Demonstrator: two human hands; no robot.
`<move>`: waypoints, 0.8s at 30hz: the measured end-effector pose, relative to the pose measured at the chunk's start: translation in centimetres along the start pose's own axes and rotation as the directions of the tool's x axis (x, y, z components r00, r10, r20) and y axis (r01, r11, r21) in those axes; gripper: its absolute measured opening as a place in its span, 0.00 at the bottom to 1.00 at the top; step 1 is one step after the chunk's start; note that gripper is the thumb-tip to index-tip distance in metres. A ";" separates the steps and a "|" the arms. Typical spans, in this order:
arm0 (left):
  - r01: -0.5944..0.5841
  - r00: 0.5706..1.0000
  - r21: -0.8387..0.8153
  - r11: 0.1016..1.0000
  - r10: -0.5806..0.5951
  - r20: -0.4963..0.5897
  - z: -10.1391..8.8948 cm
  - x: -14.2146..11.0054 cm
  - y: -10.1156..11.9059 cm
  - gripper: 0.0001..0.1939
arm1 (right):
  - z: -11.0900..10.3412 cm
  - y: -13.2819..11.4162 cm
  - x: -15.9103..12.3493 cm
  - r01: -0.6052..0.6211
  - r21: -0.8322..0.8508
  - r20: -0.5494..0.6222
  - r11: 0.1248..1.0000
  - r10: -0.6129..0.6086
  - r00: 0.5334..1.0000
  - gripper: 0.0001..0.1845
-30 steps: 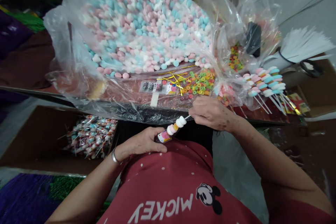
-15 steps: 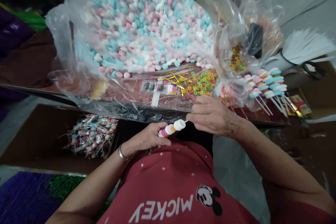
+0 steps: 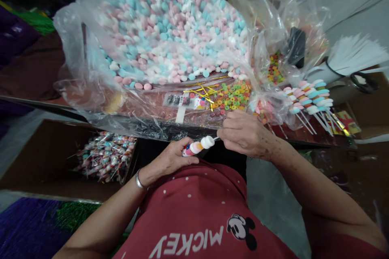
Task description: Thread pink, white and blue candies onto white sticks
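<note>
Between my two hands, in front of my shirt, is a marshmallow skewer (image 3: 197, 147) of white, pink and orange pieces, tilted up toward the right. My left hand (image 3: 172, 157) is closed around its lower left part, where red and blue spots show at the thumb. My right hand (image 3: 246, 134) pinches the white stick that comes out of the skewer's white end. On the table edge just beyond my right fingers lie gummy rings (image 3: 234, 95) in green, orange and red. Gold twist ties (image 3: 204, 91) lie beside them, next to a sticker sheet (image 3: 199, 102).
A large clear bag of pastel marshmallows (image 3: 173, 28) covers the table's middle. Several marshmallow skewers (image 3: 313, 97) lie on the right, below a jug of white sticks (image 3: 354, 54). A cardboard box (image 3: 39, 158) with wrapped candy sticks (image 3: 106, 156) stands low on the left.
The skewer and both hands have shifted very slightly. The grip of each hand is the same, and the things on the table have stayed in place.
</note>
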State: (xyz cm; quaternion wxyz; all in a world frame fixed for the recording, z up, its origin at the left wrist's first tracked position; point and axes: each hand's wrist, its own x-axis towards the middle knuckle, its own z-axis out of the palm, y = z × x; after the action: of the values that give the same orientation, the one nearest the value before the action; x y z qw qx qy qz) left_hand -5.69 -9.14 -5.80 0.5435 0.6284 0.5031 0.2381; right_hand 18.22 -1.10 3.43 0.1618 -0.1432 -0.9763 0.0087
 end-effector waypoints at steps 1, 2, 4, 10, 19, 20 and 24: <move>-0.004 1.000 0.003 1.000 0.004 0.002 0.1 0.0 0.1 0.15 | 0.3 0.0 0.1 -0.004 0.012 0.032 1.000 0.004 0.999 0.16; -0.013 1.000 0.005 1.000 0.013 0.003 0.3 0.1 0.2 0.15 | 0.7 0.1 0.1 -0.011 0.031 0.067 0.999 0.009 0.998 0.16; -0.037 0.999 0.017 0.999 0.037 0.012 0.8 0.3 0.3 0.16 | 1.8 0.0 0.4 -0.051 0.088 0.140 0.995 0.038 0.989 0.16; -0.098 0.994 -0.002 0.995 0.098 0.039 2.4 1.1 0.3 0.18 | 4.9 -1.0 1.5 -0.156 0.249 0.316 0.956 0.072 0.946 0.14; 0.029 0.999 -0.350 0.936 -0.042 -0.029 2.1 2.1 2.7 0.18 | 4.7 -0.3 2.2 -0.115 0.293 0.271 0.949 0.033 0.962 0.13; 0.061 0.998 -0.433 0.899 -0.059 0.017 1.8 2.0 2.9 0.18 | 4.5 0.0 2.2 -0.115 0.300 0.252 0.947 0.038 0.967 0.14; 0.140 0.990 -0.680 0.720 -0.126 0.071 1.4 1.6 3.5 0.17 | 4.0 0.7 2.3 -0.098 0.360 0.225 0.928 0.015 0.974 0.13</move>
State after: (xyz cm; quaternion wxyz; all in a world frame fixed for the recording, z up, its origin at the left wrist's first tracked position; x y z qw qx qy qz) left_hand -2.60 -8.03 -3.35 0.7568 0.3493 0.4187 0.3604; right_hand 15.03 0.38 0.32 0.0773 -0.1367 -0.9645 0.2123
